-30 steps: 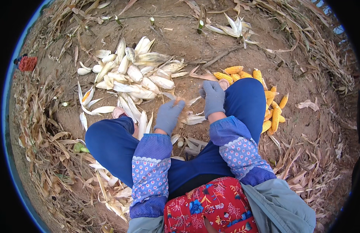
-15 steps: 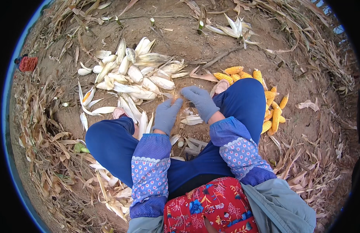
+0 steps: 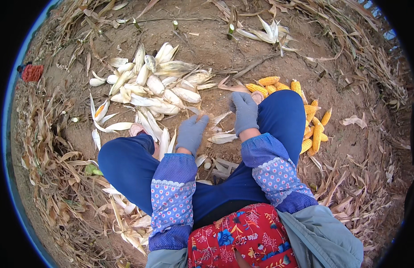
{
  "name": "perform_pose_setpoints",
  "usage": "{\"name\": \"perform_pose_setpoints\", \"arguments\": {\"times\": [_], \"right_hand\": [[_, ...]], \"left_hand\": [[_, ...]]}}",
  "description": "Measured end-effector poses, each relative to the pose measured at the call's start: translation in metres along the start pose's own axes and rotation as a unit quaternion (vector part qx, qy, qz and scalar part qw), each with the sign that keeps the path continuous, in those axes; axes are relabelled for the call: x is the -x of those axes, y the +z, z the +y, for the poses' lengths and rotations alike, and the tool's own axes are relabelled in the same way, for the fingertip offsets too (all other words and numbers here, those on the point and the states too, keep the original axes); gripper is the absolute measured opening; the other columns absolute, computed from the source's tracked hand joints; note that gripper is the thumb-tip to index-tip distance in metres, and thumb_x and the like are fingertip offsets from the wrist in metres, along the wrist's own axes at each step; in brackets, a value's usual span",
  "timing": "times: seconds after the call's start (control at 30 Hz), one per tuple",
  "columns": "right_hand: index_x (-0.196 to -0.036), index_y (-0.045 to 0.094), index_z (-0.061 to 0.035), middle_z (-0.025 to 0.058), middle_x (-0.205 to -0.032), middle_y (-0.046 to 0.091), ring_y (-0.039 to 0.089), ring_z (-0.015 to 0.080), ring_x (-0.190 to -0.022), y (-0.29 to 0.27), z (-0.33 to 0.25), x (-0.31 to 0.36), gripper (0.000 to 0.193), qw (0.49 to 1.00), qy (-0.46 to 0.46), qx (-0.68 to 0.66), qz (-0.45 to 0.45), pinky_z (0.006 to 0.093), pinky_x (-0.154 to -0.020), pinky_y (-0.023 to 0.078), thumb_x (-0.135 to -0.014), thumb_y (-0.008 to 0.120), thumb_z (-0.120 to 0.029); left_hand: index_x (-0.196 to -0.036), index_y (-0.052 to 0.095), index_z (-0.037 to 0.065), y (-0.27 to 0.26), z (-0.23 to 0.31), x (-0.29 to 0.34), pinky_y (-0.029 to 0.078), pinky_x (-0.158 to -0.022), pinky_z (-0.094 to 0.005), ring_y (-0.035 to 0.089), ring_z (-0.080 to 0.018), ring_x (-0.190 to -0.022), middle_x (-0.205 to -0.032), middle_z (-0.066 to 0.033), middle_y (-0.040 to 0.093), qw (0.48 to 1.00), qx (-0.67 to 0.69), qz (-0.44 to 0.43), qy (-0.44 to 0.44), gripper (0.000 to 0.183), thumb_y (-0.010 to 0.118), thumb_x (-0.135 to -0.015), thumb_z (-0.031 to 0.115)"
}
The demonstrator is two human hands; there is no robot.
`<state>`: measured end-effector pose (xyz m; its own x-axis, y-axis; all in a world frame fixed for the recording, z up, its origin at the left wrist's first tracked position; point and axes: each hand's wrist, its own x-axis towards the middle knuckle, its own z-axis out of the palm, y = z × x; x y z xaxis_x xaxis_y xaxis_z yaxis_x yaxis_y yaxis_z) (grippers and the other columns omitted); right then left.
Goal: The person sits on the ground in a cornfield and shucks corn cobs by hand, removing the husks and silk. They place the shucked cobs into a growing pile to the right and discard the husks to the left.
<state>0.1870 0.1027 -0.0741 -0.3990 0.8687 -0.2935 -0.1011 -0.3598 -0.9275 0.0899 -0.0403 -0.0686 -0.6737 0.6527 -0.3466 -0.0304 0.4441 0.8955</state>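
Note:
My left hand [image 3: 192, 133], in a grey glove, is closed in front of the pile of pale corn ears in their husks [image 3: 158, 85]. A brownish wisp like corn silk [image 3: 200, 116] shows at its fingertips; what the fingers grip is hidden. Apart from it, my right hand [image 3: 245, 111], gloved alike, has its fingers curled in beside my right knee. I cannot see whether anything is inside it. Close by on the right lie bare yellow corn cobs [image 3: 317, 131], with more cobs [image 3: 268, 81] beyond my foot. A loose husk [image 3: 222, 138] rests on the soil between my hands.
Dry stalks and leaves [image 3: 50, 178] cover the ground at left, with more litter [image 3: 350, 214] at right. Cut stalk stubs [image 3: 230, 29] stick up from the soil ahead. An opened husk [image 3: 99, 114] shows a bit of yellow. A red shape [image 3: 31, 73] is far left.
My right hand has moved right, away from my left, and its fingers have curled in. My left hand has barely shifted. The piles look the same.

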Motion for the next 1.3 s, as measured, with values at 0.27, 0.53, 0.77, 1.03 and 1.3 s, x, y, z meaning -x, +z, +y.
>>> {"name": "perform_pose_setpoints", "arguments": {"times": [0.27, 0.53, 0.77, 1.03, 1.3], "right_hand": [[-0.089, 0.062, -0.0027, 0.0006, -0.076, 0.059, 0.052, 0.0083, -0.068, 0.012, -0.01, 0.011, 0.019, 0.983, 0.092, 0.059, -0.146, 0.0227, -0.061, 0.042, -0.081, 0.062, -0.02], [-0.091, 0.064, -0.0016, 0.0012, -0.083, 0.061, 0.054, 0.0099, -0.078, 0.02, -0.011, 0.022, 0.021, 0.95, 0.016, 0.103, -0.295, 0.024, -0.072, 0.043, -0.078, 0.066, -0.018], [-0.085, 0.063, -0.0014, 0.0015, -0.078, 0.059, 0.052, 0.0087, -0.071, 0.011, 0.006, 0.009, 0.016, 0.981, -0.043, 0.131, -0.134, 0.0244, -0.064, 0.043, -0.078, 0.064, -0.016], [-0.084, 0.063, -0.0025, -0.0004, -0.076, 0.058, 0.05, 0.0071, -0.066, 0.004, 0.005, 0.005, 0.014, 0.974, -0.01, 0.153, -0.167, 0.0229, -0.059, 0.042, -0.077, 0.066, -0.014], [-0.096, 0.063, -0.0036, -0.0002, -0.082, 0.06, 0.056, 0.0078, -0.077, 0.027, -0.027, 0.037, 0.022, 0.904, -0.005, 0.169, -0.393, 0.0213, -0.068, 0.045, -0.076, 0.068, -0.01]], "left_hand": [[-0.098, 0.062, -0.006, -0.002, 0.007, 0.002, 0.043, -0.068, -0.0242, 0.054, -0.0099, -0.075, -0.083, -0.0064, 0.064, 1.0, 0.014, -0.005, -0.022, 0.037, 0.061, -0.084, 0.028], [-0.095, 0.064, -0.001, 0.001, 0.002, 0.002, 0.045, -0.068, -0.035, 0.062, -0.0245, -0.077, -0.083, -0.0169, 0.065, 0.997, -0.05, -0.045, 0.026, 0.038, 0.059, -0.082, 0.034], [-0.098, 0.063, -0.001, 0.0, 0.004, 0.001, 0.044, -0.068, -0.0304, 0.058, -0.0189, -0.076, -0.083, -0.0135, 0.064, 0.991, -0.12, -0.056, 0.01, 0.037, 0.058, -0.083, 0.032], [-0.084, 0.061, -0.003, -0.005, -0.016, -0.011, 0.043, -0.063, -0.0356, 0.056, -0.0253, -0.065, -0.072, -0.0186, 0.06, 0.996, -0.003, 0.09, -0.03, 0.038, 0.056, -0.083, 0.035], [-0.085, 0.061, -0.003, -0.013, -0.027, -0.018, 0.043, -0.062, -0.0354, 0.057, -0.0216, -0.065, -0.071, -0.0174, 0.061, 0.997, 0.0, 0.066, -0.03, 0.036, 0.056, -0.082, 0.033]]}}
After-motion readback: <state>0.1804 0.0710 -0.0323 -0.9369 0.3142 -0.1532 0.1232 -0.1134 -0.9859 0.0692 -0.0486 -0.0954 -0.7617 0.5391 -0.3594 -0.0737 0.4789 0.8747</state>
